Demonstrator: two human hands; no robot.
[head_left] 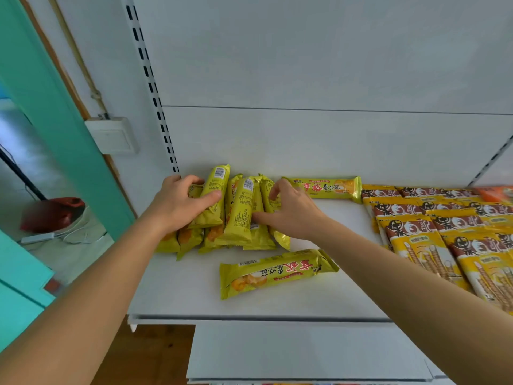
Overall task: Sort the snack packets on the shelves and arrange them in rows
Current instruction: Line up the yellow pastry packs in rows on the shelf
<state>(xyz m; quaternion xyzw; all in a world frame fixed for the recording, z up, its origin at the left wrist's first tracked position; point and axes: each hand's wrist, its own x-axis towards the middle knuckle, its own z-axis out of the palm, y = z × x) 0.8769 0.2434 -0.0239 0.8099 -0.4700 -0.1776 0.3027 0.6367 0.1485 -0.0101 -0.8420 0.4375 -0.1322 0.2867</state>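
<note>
Several yellow-green snack packets (241, 209) lie bunched side by side at the back left of the white shelf (180, 290). My left hand (177, 202) grips the leftmost upper packet (215, 195), thumb across its middle. My right hand (291, 211) presses on the right side of the bunch, fingers curled over a packet (268, 190) and thumb against another. One loose packet (277, 272) lies crosswise near the shelf's front. Another (327, 187) lies flat along the back panel.
Orange-yellow stick-biscuit packets (444, 240) lie in overlapping rows on the shelf's right side. A slotted upright (151, 87) runs up the back left. A wall switch box (112, 136) and a teal door frame (50, 107) stand left. A lower shelf (305, 354) juts out below.
</note>
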